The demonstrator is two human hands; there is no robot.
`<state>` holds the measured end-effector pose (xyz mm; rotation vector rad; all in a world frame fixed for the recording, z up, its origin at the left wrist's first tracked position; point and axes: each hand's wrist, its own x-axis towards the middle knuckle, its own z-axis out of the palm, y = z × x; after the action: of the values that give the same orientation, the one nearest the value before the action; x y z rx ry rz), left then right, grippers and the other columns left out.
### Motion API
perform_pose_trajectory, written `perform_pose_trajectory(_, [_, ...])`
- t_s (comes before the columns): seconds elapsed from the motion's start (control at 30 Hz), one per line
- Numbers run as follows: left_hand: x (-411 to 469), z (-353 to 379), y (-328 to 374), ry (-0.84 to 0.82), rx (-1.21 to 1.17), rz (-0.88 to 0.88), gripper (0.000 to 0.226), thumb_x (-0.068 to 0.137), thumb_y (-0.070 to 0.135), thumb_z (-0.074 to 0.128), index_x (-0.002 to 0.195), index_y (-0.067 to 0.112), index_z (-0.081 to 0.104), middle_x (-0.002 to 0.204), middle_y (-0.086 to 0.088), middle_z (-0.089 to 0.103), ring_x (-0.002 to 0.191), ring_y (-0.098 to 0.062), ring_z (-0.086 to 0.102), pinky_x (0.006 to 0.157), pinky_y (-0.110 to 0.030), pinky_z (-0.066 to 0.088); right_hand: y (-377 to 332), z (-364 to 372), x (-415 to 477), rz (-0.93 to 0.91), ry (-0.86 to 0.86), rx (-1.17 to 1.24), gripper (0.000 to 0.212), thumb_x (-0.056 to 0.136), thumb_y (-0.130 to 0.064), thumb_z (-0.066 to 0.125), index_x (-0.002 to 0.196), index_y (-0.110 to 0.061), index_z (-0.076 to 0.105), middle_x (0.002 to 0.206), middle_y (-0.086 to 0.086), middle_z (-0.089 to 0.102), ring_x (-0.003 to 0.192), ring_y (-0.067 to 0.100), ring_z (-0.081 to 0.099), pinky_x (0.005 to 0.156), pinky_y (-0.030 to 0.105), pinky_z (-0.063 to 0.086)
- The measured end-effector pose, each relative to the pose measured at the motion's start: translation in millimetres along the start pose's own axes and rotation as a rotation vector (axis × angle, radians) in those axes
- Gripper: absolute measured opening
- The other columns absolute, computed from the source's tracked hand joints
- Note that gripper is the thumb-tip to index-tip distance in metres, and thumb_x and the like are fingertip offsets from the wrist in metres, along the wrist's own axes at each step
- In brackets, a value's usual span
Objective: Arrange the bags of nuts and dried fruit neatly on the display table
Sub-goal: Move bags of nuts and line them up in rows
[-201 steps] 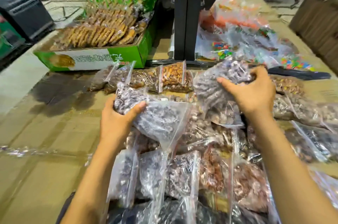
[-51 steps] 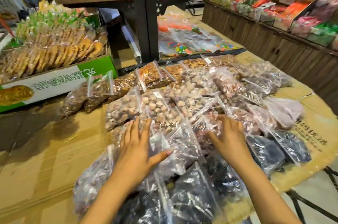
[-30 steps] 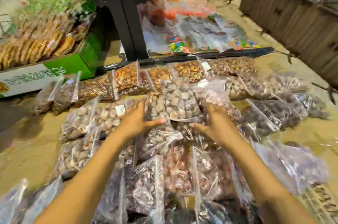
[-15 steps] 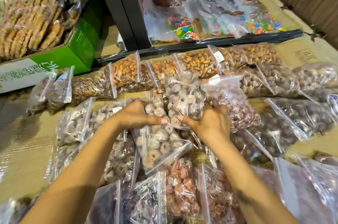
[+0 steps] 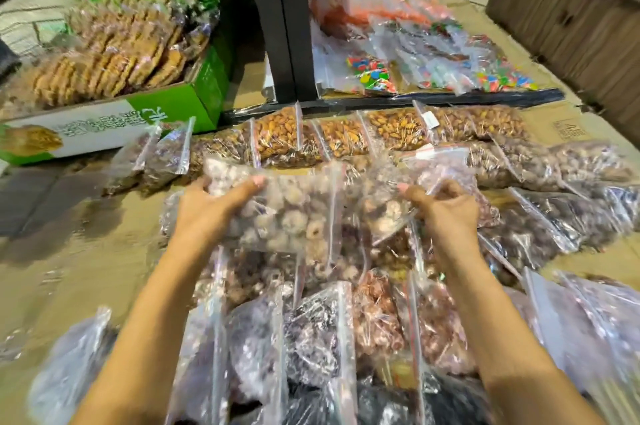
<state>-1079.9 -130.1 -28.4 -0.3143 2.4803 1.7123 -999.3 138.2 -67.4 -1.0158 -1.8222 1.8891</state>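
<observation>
Clear zip bags of nuts and dried fruit cover the cardboard-topped display table (image 5: 79, 251). My left hand (image 5: 207, 213) grips a bag of pale round dried fruit (image 5: 291, 213) by its left end, lifted above the pile. My right hand (image 5: 446, 209) pinches a second clear bag of pale dried fruit (image 5: 384, 202) by its edge. A row of almond bags (image 5: 343, 137) lies along the back. Dark dried-fruit bags (image 5: 311, 348) overlap near me, and more dark bags (image 5: 540, 227) lie to the right.
A green box of cookies (image 5: 114, 85) stands at the back left. A black post (image 5: 280, 19) rises behind the almond row, with bags of coloured candy (image 5: 440, 64) to its right. A wooden counter (image 5: 575, 22) runs along the far right.
Both hands have lifted their pale dried-fruit bags off the pile and pulled them apart, the left bag toward the left, the right bag toward the right. The camera has tilted slightly.
</observation>
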Motion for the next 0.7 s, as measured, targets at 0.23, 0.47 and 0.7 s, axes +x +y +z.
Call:
perform_pose_trajectory(0.23, [19, -106, -23, -0.064, -0.43, -0.167, 0.043, 0.07, 0.047, 0.077, 0.095, 0.012, 0.071, 0.075, -0.001, 0.073, 0.056, -0.014, 0.068, 0.049, -0.028, 0.054, -17, 11, -91, -0.342, 0.198, -0.031, 0.029, 0.075, -0.012, 0.075, 0.101, -0.007, 0.062, 0.083, 0.003, 0.066, 0.071, 0.005, 0.059, 0.068, 0.014, 0.05])
perform_pose_trajectory(0.47, [60, -195, -85, -0.173, -0.332, -0.223, 0.044, 0.06, 0.05, 0.082, 0.08, 0.015, 0.067, 0.051, 0.006, 0.063, 0.049, -0.016, 0.062, 0.055, -0.03, 0.054, -22, 61, -187, -0.499, 0.358, -0.139, 0.031, 0.08, -0.014, 0.071, 0.11, -0.016, 0.063, 0.09, -0.001, 0.065, 0.068, -0.011, 0.057, 0.067, 0.008, 0.046])
perform_pose_trajectory(0.7, [97, -224, -138, -0.353, -0.371, -0.346, 0.079, 0.045, 0.063, 0.083, 0.109, 0.019, 0.068, 0.099, -0.002, 0.072, 0.073, -0.02, 0.07, 0.055, -0.033, 0.056, -20, 113, -257, -0.582, 0.425, -0.179, 0.022, 0.079, -0.002, 0.07, 0.1, -0.005, 0.063, 0.081, -0.008, 0.061, 0.063, -0.023, 0.052, 0.065, -0.002, 0.039])
